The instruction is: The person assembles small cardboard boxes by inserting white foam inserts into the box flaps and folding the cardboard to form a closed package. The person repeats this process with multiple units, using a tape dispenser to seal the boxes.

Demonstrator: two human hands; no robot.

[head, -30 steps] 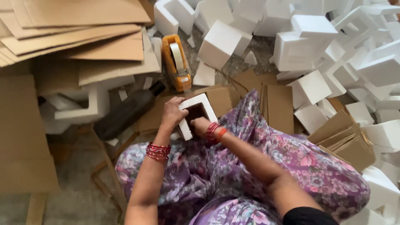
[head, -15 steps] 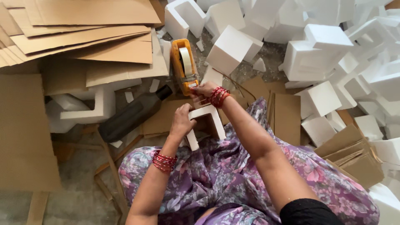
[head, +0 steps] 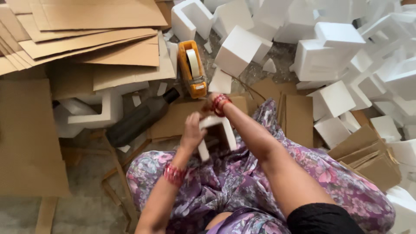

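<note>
My left hand [head: 192,131] grips a white U-shaped foam piece [head: 228,132] by its left leg and holds it over my lap. My right hand [head: 209,103] reaches forward past the top of the foam piece. It is just below the lower end of an orange tape dispenser [head: 193,67] that lies on the floor with a roll of pale tape in it. Motion blur and my wrist with its red bangles hide the fingers, so I cannot tell if they hold anything.
A dark bottle [head: 138,118] lies left of the dispenser. Flat cardboard sheets [head: 95,30] are stacked at the top left, with more cardboard [head: 368,156] at the right. Many white foam blocks [head: 329,52] are piled across the top and right. A foam frame [head: 99,112] lies at the left.
My right hand went from the foam piece out to the tape dispenser and has now drawn back a little. The foam piece has turned so its open side faces down.
</note>
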